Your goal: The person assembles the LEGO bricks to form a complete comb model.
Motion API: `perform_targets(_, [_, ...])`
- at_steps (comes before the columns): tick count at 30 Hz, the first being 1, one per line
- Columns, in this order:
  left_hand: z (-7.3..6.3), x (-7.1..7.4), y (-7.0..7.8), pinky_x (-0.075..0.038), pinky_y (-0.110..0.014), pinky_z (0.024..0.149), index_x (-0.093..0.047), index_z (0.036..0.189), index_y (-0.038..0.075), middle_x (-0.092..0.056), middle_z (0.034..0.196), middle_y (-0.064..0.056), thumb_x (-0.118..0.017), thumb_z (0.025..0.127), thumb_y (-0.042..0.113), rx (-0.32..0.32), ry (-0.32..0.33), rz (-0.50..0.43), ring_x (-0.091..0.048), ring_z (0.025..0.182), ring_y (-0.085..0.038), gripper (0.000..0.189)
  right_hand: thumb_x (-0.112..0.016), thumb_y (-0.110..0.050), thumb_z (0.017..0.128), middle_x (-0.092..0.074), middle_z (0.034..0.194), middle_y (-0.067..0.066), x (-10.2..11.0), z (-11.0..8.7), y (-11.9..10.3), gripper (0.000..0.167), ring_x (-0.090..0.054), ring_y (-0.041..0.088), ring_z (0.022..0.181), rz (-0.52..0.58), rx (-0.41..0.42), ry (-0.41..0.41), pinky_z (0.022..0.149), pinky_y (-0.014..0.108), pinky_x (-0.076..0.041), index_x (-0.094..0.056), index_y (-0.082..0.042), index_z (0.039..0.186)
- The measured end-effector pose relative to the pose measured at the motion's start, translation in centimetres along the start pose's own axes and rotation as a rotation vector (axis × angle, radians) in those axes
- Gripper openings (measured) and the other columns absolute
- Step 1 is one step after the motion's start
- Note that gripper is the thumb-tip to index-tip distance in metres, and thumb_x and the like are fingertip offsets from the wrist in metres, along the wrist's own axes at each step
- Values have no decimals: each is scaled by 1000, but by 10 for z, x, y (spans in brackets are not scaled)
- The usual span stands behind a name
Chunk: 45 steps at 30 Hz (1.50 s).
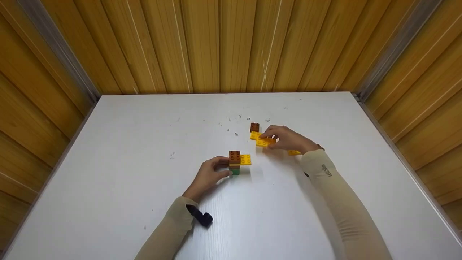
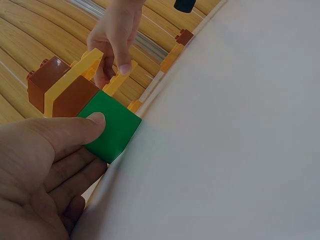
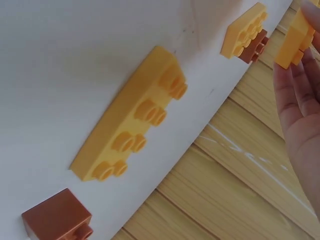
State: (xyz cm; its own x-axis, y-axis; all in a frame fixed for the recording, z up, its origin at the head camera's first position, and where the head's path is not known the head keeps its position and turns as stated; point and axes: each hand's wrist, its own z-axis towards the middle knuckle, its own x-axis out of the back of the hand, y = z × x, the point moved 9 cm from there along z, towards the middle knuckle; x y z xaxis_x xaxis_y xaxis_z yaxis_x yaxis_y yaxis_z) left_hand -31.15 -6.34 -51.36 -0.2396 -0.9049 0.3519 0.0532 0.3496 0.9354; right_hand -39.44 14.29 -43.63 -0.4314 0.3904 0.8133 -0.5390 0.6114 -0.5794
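Fingers and thumb of my left hand (image 1: 209, 174) grip a small brick stack (image 1: 234, 162) standing on the table. In the left wrist view it has a green brick (image 2: 111, 124) at the bottom, then a brown one (image 2: 75, 96), a yellow plate (image 2: 70, 77) jutting sideways, and a brown brick (image 2: 50, 75) on top. The thumb lies on the green brick. My right hand (image 1: 288, 139) pinches a yellow studded plate (image 1: 264, 142) above the table, to the stack's upper right; the fingers hide part of it.
Beyond the right hand lie another yellow plate (image 1: 255, 135) and a brown brick (image 1: 255, 127). One more yellow plate (image 3: 127, 117) lies under the right wrist, near a second loose brown brick (image 3: 57, 215). Wood-look panels (image 1: 232, 47) wall the white table (image 1: 144, 144).
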Motion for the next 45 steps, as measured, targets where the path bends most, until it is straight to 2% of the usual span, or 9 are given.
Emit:
perform_targets(4, [0, 0, -1, -44, -37, 105, -63, 121, 13, -67, 120, -3, -73, 83, 9, 14, 3, -4, -61, 114, -18, 39, -70, -3, 85, -61, 117, 15, -1, 1, -8, 39, -58, 31, 109, -6, 29, -5, 93, 46, -52, -64, -2, 123])
perform_targets(15, [1, 0, -1, -44, -37, 105, -63, 119, 13, -67, 119, -3, -73, 82, 8, 20, 7, -8, -61, 113, -18, 39, -70, -10, 86, -61, 119, 11, -5, 5, -24, 38, -56, 27, 110, -18, 23, -45, 96, 45, -50, -64, -7, 124])
perform_targets(23, [-1, 1, 3, -46, -37, 103, -63, 119, 12, -68, 118, -5, -73, 83, 9, -18, 6, -10, -62, 113, -19, 38, -71, -13, 87, -60, 119, 9, -5, 5, -40, 38, -56, 26, 110, -29, 53, -47, 95, 45, -51, -64, -10, 124])
perform_targets(32, [-2, 0, 4, -48, -37, 101, -63, 120, 10, -67, 120, -7, -72, 84, 8, -36, 1, -21, -62, 114, -20, 38, -70, -14, 87, -60, 124, 9, -3, 2, -58, 38, -58, 26, 111, -44, 157, -17, 95, 43, -50, -64, -7, 123])
perform_targets(37, [-1, 0, 5, -48, -37, 101, -63, 120, 10, -67, 120, -7, -72, 84, 8, -40, -1, -24, -62, 114, -21, 38, -71, -15, 86, -60, 125, 9, -4, 2, -67, 39, -58, 25, 112, -38, 168, -20, 98, 44, -49, -64, -8, 124])
perform_targets(45, [0, 0, 4, -47, -38, 101, -63, 120, 9, -67, 119, -8, -72, 84, 8, -46, -7, -26, -62, 114, -21, 38, -69, -11, 86, -61, 119, 11, -6, 0, -85, 40, -59, 25, 109, -18, 235, -15, 93, 43, -52, -63, -6, 125])
